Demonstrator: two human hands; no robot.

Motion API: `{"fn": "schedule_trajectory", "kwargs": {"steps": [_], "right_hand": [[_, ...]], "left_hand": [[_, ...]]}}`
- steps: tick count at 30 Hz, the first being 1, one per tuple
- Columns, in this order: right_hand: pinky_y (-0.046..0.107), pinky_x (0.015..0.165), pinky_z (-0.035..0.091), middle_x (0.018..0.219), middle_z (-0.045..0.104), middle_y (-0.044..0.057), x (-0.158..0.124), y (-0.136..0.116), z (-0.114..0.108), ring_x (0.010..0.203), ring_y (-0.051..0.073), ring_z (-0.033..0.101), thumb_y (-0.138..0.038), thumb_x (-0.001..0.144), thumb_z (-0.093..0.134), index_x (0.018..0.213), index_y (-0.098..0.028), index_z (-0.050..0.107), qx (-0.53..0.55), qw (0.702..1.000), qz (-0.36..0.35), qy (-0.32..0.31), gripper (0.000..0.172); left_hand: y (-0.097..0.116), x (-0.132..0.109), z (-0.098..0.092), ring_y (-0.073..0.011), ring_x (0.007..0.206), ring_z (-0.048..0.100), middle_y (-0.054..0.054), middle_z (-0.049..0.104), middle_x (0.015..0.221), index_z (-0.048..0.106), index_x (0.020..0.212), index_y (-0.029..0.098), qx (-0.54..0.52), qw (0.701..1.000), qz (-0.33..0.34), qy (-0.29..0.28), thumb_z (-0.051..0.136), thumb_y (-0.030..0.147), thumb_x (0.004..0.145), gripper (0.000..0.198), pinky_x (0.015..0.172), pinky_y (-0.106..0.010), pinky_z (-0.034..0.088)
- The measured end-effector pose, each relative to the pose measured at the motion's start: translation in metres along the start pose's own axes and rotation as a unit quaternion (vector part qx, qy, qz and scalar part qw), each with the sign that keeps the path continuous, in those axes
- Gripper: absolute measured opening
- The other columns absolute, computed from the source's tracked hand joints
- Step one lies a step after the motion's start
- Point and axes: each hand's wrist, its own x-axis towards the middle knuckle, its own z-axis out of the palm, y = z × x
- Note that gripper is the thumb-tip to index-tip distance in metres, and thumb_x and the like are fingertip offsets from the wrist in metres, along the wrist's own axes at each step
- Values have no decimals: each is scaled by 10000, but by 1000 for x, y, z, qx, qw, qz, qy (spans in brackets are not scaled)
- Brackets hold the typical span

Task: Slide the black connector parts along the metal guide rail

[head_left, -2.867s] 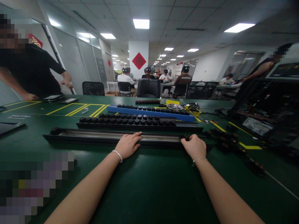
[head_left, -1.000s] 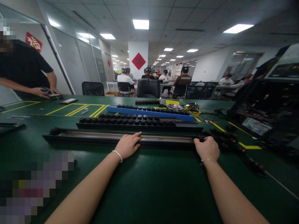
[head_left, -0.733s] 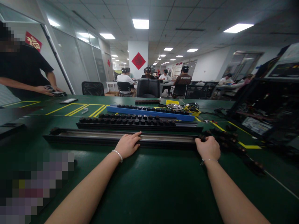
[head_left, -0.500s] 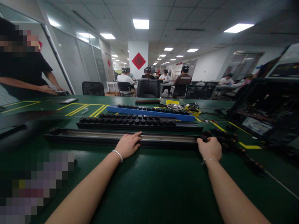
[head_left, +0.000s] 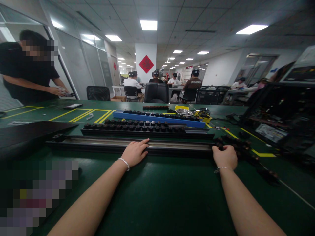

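A long black rail with a bare metallic channel lies across the green table. A small black part sits at its left end. My left hand rests on the rail's middle, fingers extended over its near edge. At the rail's right end, my right hand pinches a small black part, mostly hidden by the fingers. Behind lies another black rail carrying a row of black round parts, and beyond it a blue rail with similar parts.
Black parts are strewn right of my right hand. An open black equipment case stands at the right. A yellow basket, a metal dish and cables lie farther back. A person in black stands at the left.
My right hand has shifted slightly right with the small black part. My left hand stays put. The standing person has leaned toward the right, and a dark flat shape at the left has moved.
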Motion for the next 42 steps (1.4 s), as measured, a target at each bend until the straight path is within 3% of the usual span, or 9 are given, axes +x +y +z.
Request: {"fn": "schedule_trajectory", "kwargs": {"steps": [6, 14, 24, 30, 35, 38, 42], "right_hand": [[406, 761, 433, 1049, 588, 147, 7, 5, -2, 937, 304, 545, -442, 651, 509, 989, -180, 536, 11, 999, 31, 3, 429], [427, 785, 445, 959, 601, 134, 17, 15, -2, 896, 306, 559, -410, 617, 548, 952, -169, 560, 44, 997, 45, 32, 413], [431, 791, 447, 1058, 594, 176, 22, 20, -9, 946, 329, 556, -427, 616, 549, 1018, -148, 570, 43, 996, 71, 29, 489], [410, 800, 425, 1104, 577, 204, 31, 34, -19, 973, 323, 547, -409, 631, 547, 1062, -128, 563, 46, 991, 103, 70, 514], [428, 760, 412, 1128, 556, 190, 45, 59, -38, 1009, 335, 529, -441, 655, 528, 1198, -200, 498, 7, 992, 124, 9, 595], [439, 736, 404, 1165, 522, 196, 47, 68, -49, 1042, 353, 515, -465, 693, 461, 1196, -254, 516, -45, 990, 127, -28, 548], [462, 713, 402, 1187, 475, 236, 44, 70, -56, 1052, 384, 503, -477, 699, 425, 1189, -220, 523, -89, 985, 125, -81, 562]], "left_hand": [[0, 0, 0, -194, 1069, 557, 7, 415, 1400, 536, 1062, 252, 0, 1000, 2, 0, 457, 320, 837, 249, 869, -377, 404], [0, 0, 0, -191, 1083, 549, 12, 409, 1404, 541, 1059, 253, 4, 1000, -4, -8, 462, 322, 834, 249, 884, -367, 395], [0, 0, 0, -191, 1075, 556, 8, 414, 1401, 542, 1040, 246, 3, 1000, -1, -4, 457, 321, 836, 233, 874, -367, 400], [0, 0, -1, -196, 1068, 560, 1, 411, 1403, 547, 1036, 242, 2, 1000, -1, -4, 458, 321, 833, 235, 870, -372, 406], [0, 0, -1, -198, 1058, 565, 5, 409, 1404, 550, 1039, 250, 1, 1000, -1, -3, 456, 325, 835, 238, 871, -374, 407], [0, 0, -2, -200, 1060, 566, 2, 417, 1398, 554, 1042, 252, -2, 1000, -2, -3, 452, 327, 835, 242, 870, -377, 411], [0, 0, -1, -205, 1074, 557, 3, 418, 1398, 554, 1048, 252, -6, 1000, -1, -5, 459, 327, 831, 249, 878, -381, 412]]}}
